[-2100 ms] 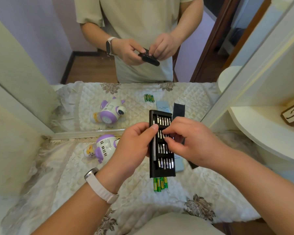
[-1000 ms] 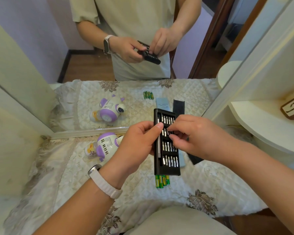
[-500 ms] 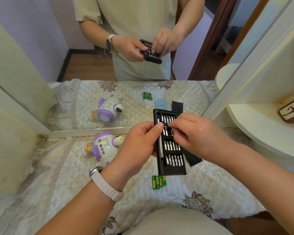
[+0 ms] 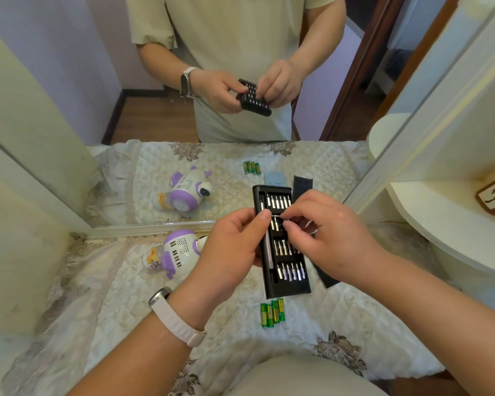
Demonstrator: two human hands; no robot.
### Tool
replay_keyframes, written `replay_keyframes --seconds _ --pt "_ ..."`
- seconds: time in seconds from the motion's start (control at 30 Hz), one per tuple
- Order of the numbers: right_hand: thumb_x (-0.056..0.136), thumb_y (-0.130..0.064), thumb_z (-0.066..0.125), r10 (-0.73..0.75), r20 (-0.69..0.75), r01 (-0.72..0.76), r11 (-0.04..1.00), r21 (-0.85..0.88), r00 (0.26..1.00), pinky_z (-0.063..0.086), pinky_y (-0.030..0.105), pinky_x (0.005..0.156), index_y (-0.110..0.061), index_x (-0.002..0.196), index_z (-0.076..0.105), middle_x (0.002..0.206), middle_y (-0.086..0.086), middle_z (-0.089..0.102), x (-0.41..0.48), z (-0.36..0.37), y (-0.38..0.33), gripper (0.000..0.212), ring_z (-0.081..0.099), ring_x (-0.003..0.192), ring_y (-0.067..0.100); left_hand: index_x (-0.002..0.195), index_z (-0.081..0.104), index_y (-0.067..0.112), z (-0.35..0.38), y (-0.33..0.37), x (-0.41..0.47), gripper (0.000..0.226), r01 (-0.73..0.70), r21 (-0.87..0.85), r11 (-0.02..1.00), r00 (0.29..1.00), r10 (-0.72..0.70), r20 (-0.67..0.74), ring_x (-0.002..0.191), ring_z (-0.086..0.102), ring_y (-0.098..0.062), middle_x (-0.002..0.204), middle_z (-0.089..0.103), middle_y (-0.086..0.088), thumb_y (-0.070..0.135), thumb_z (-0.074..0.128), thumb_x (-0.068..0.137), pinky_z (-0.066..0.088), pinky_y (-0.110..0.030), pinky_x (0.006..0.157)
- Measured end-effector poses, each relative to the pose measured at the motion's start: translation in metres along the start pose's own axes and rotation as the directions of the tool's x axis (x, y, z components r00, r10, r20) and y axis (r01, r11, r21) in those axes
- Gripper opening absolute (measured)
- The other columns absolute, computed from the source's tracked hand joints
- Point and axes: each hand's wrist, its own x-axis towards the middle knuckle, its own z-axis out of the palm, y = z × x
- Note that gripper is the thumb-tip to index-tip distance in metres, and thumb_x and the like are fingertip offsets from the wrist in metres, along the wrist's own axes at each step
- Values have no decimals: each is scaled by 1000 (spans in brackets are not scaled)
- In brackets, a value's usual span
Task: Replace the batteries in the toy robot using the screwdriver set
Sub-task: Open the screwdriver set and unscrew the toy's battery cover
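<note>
While left hand (image 4: 229, 252) grips the screwdriver set tray (image 4: 290, 282) over the counter (image 4: 120, 298), right hand (image 4: 329, 241) fingers (image 4: 295, 224) pinch one bit (image 4: 277, 217) at its second row; toy robot (image 4: 177, 254) lies left, batteries (image 4: 272, 312) near, labels unreadable.

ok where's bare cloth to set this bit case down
Bare quilted cloth lies in front of the toy robot, left of the batteries; another patch lies right of them, in front of the black sleeve. Under the bit case it is crowded.
</note>
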Motion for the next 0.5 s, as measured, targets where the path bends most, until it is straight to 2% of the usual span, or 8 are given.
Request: replay_keyframes --seconds 0.2,0.33,0.4,0.5 --pt "87 -20 65 172 -105 -162 982 101 979 55 32 68 -21 94 68 91 -16 54 -8 20 -3 8 59 82 4 100 69 9 -1 -5 3 17 -34 50 998 999 35 -29 66 71 -18 74 74 -2 18 55 101 58 -32 53" --pt "84 -19 68 240 -157 -214 962 168 958 54 29 66 -29 87 60 89 -16 53 -8 23 -2 13 58 83 2 100 69 9 1 -9 6 17 -19 30 999 999 20 -33 65 70 -20 75 74 -4 18 55 101 58 -32 52" --pt "83 -23 69 236 -159 -215 966 143 959 54 30 65 -31 84 58 86 -16 53 -7 21 0 14 58 79 3 99 70 9 2 -11 7 17 -16 48 999 999 17 -27 63 70 -19 73 73 -3 18 55 100 56 -31 51" --pt "83 -29 67 183 -83 -182 983 9 980 49 29 65 -29 83 58 79 -16 52 -3 15 2 10 55 73 4 98 70 11 2 -12 7 17 -13 87 996 1000 13 -2 62 70 -16 69 72 -1 19 56 100 55 -30 50"
